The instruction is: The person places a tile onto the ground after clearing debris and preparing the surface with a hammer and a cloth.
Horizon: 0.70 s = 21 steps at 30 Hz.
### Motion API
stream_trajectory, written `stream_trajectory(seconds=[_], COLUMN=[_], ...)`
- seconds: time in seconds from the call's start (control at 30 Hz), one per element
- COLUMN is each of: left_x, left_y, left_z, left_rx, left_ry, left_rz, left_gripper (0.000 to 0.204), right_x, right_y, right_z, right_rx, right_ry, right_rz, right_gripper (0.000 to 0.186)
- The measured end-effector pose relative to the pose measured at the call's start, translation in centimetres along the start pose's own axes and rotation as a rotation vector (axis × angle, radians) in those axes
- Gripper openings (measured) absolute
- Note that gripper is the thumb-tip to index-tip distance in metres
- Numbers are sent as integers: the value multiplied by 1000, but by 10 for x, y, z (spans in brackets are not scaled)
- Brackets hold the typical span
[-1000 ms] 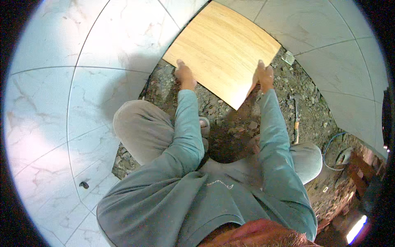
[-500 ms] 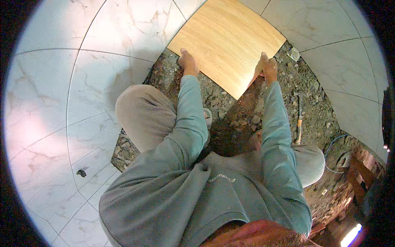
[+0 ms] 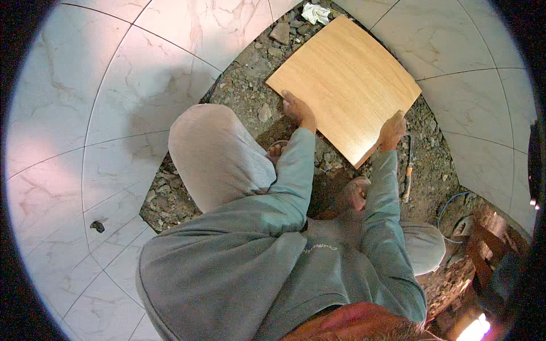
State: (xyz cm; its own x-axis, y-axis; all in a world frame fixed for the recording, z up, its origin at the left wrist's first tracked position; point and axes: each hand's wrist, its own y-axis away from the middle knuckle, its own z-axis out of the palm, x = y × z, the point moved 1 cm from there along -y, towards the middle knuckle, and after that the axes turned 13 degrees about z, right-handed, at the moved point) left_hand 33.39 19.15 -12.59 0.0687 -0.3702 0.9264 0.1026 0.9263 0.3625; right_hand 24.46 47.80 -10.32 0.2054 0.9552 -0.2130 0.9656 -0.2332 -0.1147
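Observation:
A square wood-grain floor tile (image 3: 347,85) is held slightly tilted over a bed of rubble and soil. My left hand (image 3: 299,110) grips its near left edge, thumb on top and fingers underneath. My right hand (image 3: 392,131) is closed round its near right edge; those fingers are partly hidden. The tile's near corner points toward me, and light glares off it there. To the right of my right forearm lies a hammer (image 3: 408,181) on the rubble, its head partly hidden in shadow.
White marbled floor tiles (image 3: 131,96) border the rubble (image 3: 244,79) on the left and right. A crumpled white wrapper (image 3: 315,13) and a stone (image 3: 280,33) lie beyond the tile. A blue cable (image 3: 443,210) curves at right. A small dark object (image 3: 97,226) rests on the left tiles.
The wood-grain tile has come nearer and to the right with both hands on it, uncovering rubble and a white wrapper at the far side. My left knee has shifted a little.

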Motion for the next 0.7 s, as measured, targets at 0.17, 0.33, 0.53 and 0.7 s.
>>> stream_trajectory(seconds=[0.17, 0.33, 0.53, 0.7], left_x=[22, 39, 57, 40], left_y=[1, -37, -62, -107], left_z=[9, 21, 43, 40], left_rx=[-68, -92, -52, -67], left_ry=[126, 53, 70, -171], left_rz=[-22, 117, 126, 224], left_gripper=[69, 69, 60, 61], right_x=[-5, -63, -75, -121], right_y=[5, 6, -27, -28], right_z=[-9, -15, 41, 30], right_rx=[11, -105, -99, -190], right_ry=[-504, -768, -748, -705], right_rz=[253, 378, 300, 263], right_gripper=[48, 64, 62, 68])
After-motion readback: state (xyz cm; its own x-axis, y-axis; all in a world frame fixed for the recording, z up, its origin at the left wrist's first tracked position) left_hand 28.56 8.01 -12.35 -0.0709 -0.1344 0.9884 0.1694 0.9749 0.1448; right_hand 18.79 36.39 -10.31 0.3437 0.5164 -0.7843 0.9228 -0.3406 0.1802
